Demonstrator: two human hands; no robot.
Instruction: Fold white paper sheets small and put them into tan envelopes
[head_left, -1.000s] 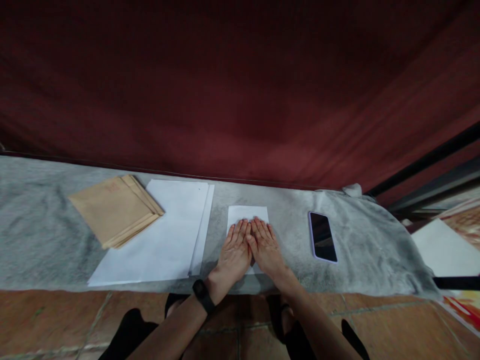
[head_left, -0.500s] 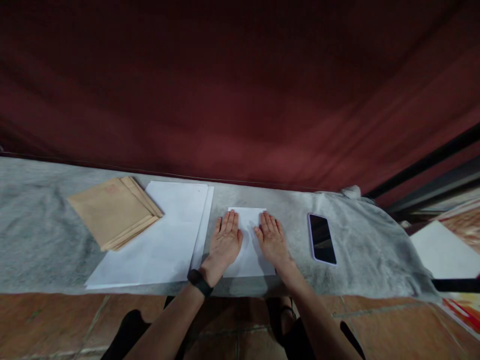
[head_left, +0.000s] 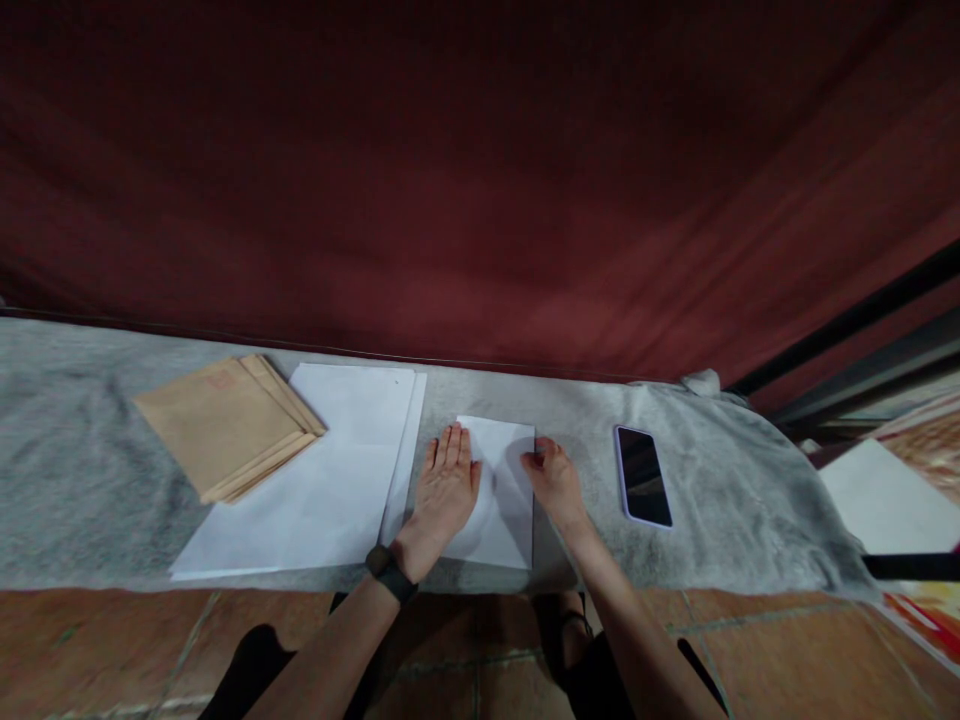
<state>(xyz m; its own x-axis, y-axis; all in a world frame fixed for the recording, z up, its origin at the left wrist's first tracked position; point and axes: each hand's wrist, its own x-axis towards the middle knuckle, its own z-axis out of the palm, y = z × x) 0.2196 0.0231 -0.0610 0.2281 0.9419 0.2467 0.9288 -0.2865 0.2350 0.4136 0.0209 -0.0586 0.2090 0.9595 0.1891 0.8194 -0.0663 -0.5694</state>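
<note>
A small white sheet of paper (head_left: 501, 525) lies in front of me on the grey cloth, its right edge slightly raised. My left hand (head_left: 446, 482) rests flat along the left side of this sheet, fingers stretched out. At the upper right edge of the same sheet, my right hand (head_left: 556, 482) is closed in a pinch, thumb over the top and fingers curled at the edge. Those fingertips are partly hidden. Just left of my left hand is a stack of larger white sheets (head_left: 337, 480).
Several brown envelopes (head_left: 225, 415) overlap the large sheets at the left. A phone (head_left: 643, 478) with a pale purple case lies right of my right hand. The grey cloth (head_left: 742, 500) covers the narrow bench, with a dark red curtain (head_left: 480, 220) behind it.
My right hand has gone from lying flat on the small sheet to pinching its right edge, which has lifted and shifted slightly left. The left hand stays flat.
</note>
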